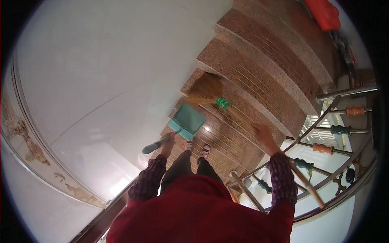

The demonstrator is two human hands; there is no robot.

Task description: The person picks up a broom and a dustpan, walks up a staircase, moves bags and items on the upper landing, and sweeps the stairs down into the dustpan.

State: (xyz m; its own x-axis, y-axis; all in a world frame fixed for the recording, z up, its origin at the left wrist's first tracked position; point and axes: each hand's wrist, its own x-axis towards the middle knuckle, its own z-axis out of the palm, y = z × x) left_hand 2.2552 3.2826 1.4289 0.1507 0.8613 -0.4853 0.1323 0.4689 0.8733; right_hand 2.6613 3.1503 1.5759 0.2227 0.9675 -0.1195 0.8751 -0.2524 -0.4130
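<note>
My left hand [168, 147] grips the handle of a teal plastic dustpan [189, 120], whose grey grip end sticks out toward the wall. The pan's open side faces up the stairs, over a granite step just beyond my feet. In my right hand [265, 137] is the wooden stick of a straw broom [238, 115], its far end slanting back past my forearm. Green binding wraps the neck of the broom. The fanned bristles [205, 88] lie against a step near the wall, a little beyond the pan.
Reddish granite stairs [258, 63] curve upward ahead. A smooth white wall [100, 76] borders them on the left. Along the right runs a metal railing [322, 121] with orange and dark green baluster pieces. A red object [323, 15] is at the upper right. My red-and-white shoes [205, 152] stand on a lower step.
</note>
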